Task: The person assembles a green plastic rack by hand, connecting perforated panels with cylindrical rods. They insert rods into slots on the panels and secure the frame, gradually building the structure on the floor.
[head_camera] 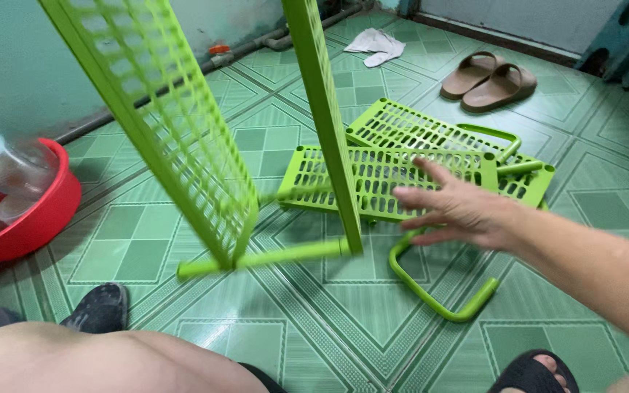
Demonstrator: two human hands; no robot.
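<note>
A home is shown, most likely a wash or utility corner. The floor (329, 327) is laid with green patterned tiles, and pipes (285, 36) are run along the foot of a painted wall. A pair of brown slippers (489, 81) is left by the wall, a white cloth (375, 45) is dropped nearby, and a red basin (34, 218) is filled with jars.

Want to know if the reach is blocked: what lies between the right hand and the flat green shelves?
Head view: right hand hovers directly over the flat shelves; nothing lies between.
</note>
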